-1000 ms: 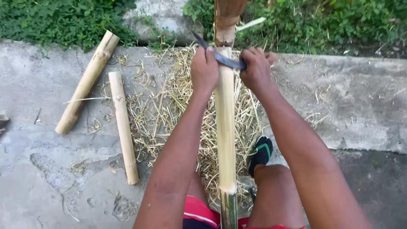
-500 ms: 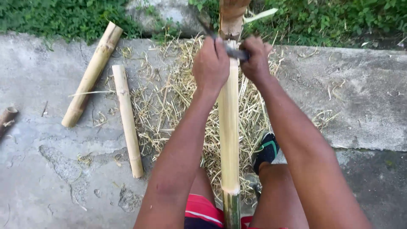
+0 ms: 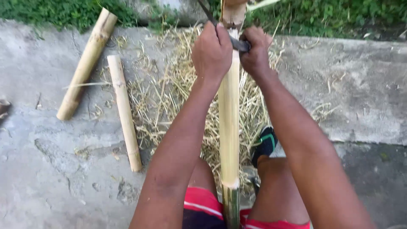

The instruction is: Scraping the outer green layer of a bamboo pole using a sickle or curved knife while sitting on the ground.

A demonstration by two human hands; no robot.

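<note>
A long bamboo pole [image 3: 229, 118] runs away from the person between the knees, over a mat of shavings [image 3: 169, 93] on the concrete ground [image 3: 51, 169]. Most of its length is stripped pale; the near end is green.

Both hands work at the far end of the pole. The left hand [image 3: 211, 53] is closed over the top of a dark blade [image 3: 237, 43], which lies across the pole; the right hand [image 3: 255, 53] is fisted on the blade's other end, just beside the pole. The blade's tip pokes out beyond the left hand toward the grass [image 3: 339, 17].

Two cut bamboo pieces lie at the left, well apart from the hands: a thick one [image 3: 87, 63] slanting toward the far edge of the concrete, and a thin one [image 3: 124, 112] nearer the shavings. A shoe [image 3: 263, 143] rests beside the pole.

The risks, as I judge them: the blade sits between two bare hands, so a sudden slip off a node could carry the edge into a finger. The pole seems braced only by the legs and may roll under uneven pressure, twisting the blade. Loose shavings give the shoe poor footing.
</note>
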